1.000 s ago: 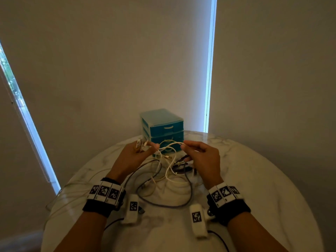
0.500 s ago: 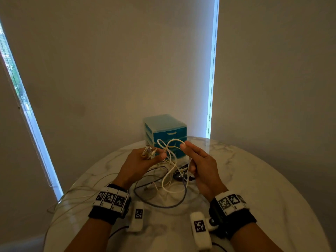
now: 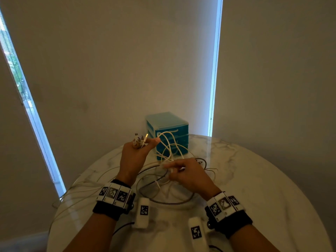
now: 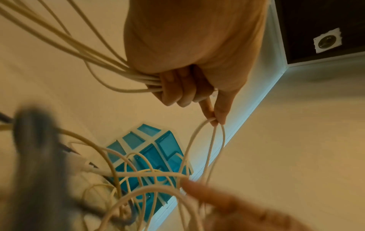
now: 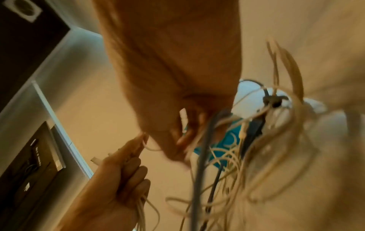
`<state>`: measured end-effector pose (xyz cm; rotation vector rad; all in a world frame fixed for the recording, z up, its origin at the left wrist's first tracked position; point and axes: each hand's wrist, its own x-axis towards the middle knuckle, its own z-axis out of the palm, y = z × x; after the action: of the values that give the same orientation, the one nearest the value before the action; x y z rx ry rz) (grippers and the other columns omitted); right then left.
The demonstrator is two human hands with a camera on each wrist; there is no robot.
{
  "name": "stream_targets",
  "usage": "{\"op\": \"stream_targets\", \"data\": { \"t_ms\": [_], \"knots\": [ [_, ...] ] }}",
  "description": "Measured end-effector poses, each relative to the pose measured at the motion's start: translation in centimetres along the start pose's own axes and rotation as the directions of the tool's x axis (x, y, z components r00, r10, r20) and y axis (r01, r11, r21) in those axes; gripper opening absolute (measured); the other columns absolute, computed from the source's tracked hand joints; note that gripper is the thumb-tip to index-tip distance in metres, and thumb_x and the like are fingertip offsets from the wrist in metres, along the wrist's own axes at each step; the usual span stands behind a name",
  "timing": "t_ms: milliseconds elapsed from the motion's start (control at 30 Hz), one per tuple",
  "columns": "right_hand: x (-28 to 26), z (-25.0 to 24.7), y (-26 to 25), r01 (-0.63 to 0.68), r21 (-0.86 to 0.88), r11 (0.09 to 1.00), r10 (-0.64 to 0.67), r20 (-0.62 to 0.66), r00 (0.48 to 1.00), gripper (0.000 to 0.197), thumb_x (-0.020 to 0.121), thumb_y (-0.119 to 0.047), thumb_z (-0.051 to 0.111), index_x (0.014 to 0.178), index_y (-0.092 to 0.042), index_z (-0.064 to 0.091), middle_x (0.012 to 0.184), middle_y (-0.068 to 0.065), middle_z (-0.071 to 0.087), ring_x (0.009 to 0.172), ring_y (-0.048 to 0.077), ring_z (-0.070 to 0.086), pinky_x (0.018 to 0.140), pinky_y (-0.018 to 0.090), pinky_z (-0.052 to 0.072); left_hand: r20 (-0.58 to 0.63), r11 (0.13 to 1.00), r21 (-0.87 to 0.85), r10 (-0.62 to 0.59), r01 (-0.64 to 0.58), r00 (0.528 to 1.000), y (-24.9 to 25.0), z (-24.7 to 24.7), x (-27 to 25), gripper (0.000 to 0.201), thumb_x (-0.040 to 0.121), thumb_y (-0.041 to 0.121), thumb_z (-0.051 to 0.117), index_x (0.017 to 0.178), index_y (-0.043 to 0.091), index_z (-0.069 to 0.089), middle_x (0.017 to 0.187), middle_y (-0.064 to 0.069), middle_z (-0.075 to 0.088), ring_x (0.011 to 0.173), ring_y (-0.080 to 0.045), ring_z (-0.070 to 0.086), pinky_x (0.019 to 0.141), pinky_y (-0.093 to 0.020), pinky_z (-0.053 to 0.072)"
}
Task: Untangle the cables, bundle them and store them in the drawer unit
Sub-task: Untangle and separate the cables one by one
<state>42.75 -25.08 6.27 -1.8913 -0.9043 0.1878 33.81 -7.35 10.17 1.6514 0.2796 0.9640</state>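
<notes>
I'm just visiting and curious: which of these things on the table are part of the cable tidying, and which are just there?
Part of the job:
- white cables
- dark cable
- connector ends gripped in the left hand
- right hand, pulling at a cable
- blue drawer unit

Just there:
- marble table
- window blinds

A round marble table (image 3: pixel 254 179) stands before pale blinds (image 3: pixel 118 60) edged by bright window strips (image 3: pixel 214 70).

One blue drawer unit (image 3: pixel 168 130) is standing on one round marble desk (image 3: pixel 254 179), showing three drawer fronts. Two hands are working over it. About four plug ends (image 3: pixel 140 140) are sticking up together; the tangled cables (image 3: pixel 169 148) are too knotted to count.
</notes>
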Motion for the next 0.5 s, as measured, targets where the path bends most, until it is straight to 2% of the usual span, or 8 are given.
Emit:
{"op": "stream_targets", "data": {
  "t_ms": [33, 67, 133, 200, 233, 367, 433, 500],
  "knots": [
    [0.2, -0.1, 0.7, -0.071, -0.071, 0.995, 0.063, -0.113, 0.992, 0.028, 0.089, -0.015, 0.079, 0.114, -0.026, 0.083, 0.084, -0.009, 0.075, 0.071, 0.006, 0.066, 0.086, 0.034, 0.062, -0.012, 1.0, -0.018, -0.021, 0.021, 1.0, 0.2, 0.0, 0.0, 0.023, 0.087, 0.037, 0.087, 0.087, 0.015, 0.084, 0.054, 0.016, 0.064, 0.054, 0.002, 0.061, 0.069, -0.029, 0.044],
    [0.4, -0.4, 1.3, -0.131, -0.114, 0.985, 0.102, -0.236, 0.966, 0.029, 0.089, -0.013, 0.075, 0.114, -0.024, 0.083, 0.081, -0.01, 0.072, 0.069, 0.006, 0.063, 0.083, 0.032, 0.061, -0.021, 0.999, -0.031, -0.043, 0.042, 0.999, 0.3, 0.0, 0.0, 0.025, 0.088, 0.036, 0.087, 0.089, 0.011, 0.083, 0.046, 0.018, 0.054, 0.046, 0.003, 0.052, 0.064, -0.029, 0.04],
    [0.5, -1.0, 1.7, -0.146, -0.146, 0.978, 0.081, -0.381, 0.921, 0.028, 0.089, -0.013, 0.073, 0.113, -0.025, 0.083, 0.074, -0.014, 0.066, 0.068, 0.009, 0.06, 0.072, 0.027, 0.054, -0.008, 0.996, -0.048, -0.072, 0.072, 0.997, 0.7, 0.1, -0.2, 0.026, 0.089, 0.035, 0.086, 0.09, 0.009, 0.083, 0.042, 0.019, 0.047, 0.041, 0.002, 0.045, 0.059, -0.028, 0.035],
    [0.8, -0.8, 1.5, -0.044, -0.067, 0.997, 0.017, -0.361, 0.932, 0.024, 0.087, -0.021, 0.082, 0.11, -0.028, 0.08, 0.062, -0.01, 0.058, 0.059, 0.006, 0.054, 0.063, 0.026, 0.049, 0.027, 0.993, -0.068, -0.099, 0.1, 0.995, 1.0, 0.3, -0.3, 0.023, 0.088, 0.036, 0.086, 0.089, 0.014, 0.084, 0.044, 0.017, 0.045, 0.04, -0.002, 0.04, 0.053, -0.026, 0.032],
    [0.7, -0.4, 1.2, 0.011, -0.004, 1.0, -0.011, -0.341, 0.94, 0.023, 0.085, -0.027, 0.086, 0.106, -0.029, 0.078, 0.062, -0.007, 0.058, 0.056, 0.005, 0.052, 0.061, 0.025, 0.049, 0.046, 0.991, -0.077, -0.104, 0.108, 0.993, 1.1, 0.4, -0.4, 0.022, 0.088, 0.038, 0.087, 0.089, 0.016, 0.085, 0.045, 0.016, 0.043, 0.041, -0.005, 0.036, 0.051, -0.025, 0.03],
    [0.7, 0.6, 0.9, 0.056, 0.073, 0.996, -0.027, -0.345, 0.938, 0.034, 0.077, -0.049, 0.09, 0.098, -0.032, 0.069, 0.071, -0.003, 0.069, 0.061, 0.005, 0.061, 0.061, 0.021, 0.052, 0.186, 0.991, -0.097, -0.078, 0.097, 0.979, 1.6, 0.9, -1.0, 0.023, 0.089, 0.044, 0.085, 0.091, 0.021, 0.085, 0.052, 0.006, 0.035, 0.048, -0.014, 0.024, 0.047, -0.027, 0.026],
    [0.7, 0.8, 1.1, 0.034, 0.058, 0.998, -0.012, -0.342, 0.94, 0.04, 0.077, -0.055, 0.089, 0.101, -0.033, 0.067, 0.077, -0.003, 0.07, 0.066, 0.006, 0.064, 0.064, 0.022, 0.052, 0.24, 0.989, -0.103, -0.075, 0.102, 0.968, 2.2, 1.2, -1.5, 0.017, 0.091, 0.038, 0.083, 0.086, 0.022, 0.083, 0.05, 0.012, 0.043, 0.045, -0.01, 0.028, 0.047, -0.025, 0.027],
    [0.7, 0.9, 1.2, 0.05, 0.094, 0.994, -0.019, -0.309, 0.951, 0.046, 0.08, -0.052, 0.088, 0.115, -0.032, 0.064, 0.085, -0.005, 0.072, 0.074, 0.006, 0.068, 0.07, 0.024, 0.055, 0.271, 0.991, -0.093, -0.072, 0.1, 0.96, 2.6, 1.6, -1.9, 0.016, 0.093, 0.034, 0.081, 0.086, 0.02, 0.082, 0.049, 0.015, 0.048, 0.042, -0.005, 0.034, 0.047, -0.021, 0.03]
  ]
}}
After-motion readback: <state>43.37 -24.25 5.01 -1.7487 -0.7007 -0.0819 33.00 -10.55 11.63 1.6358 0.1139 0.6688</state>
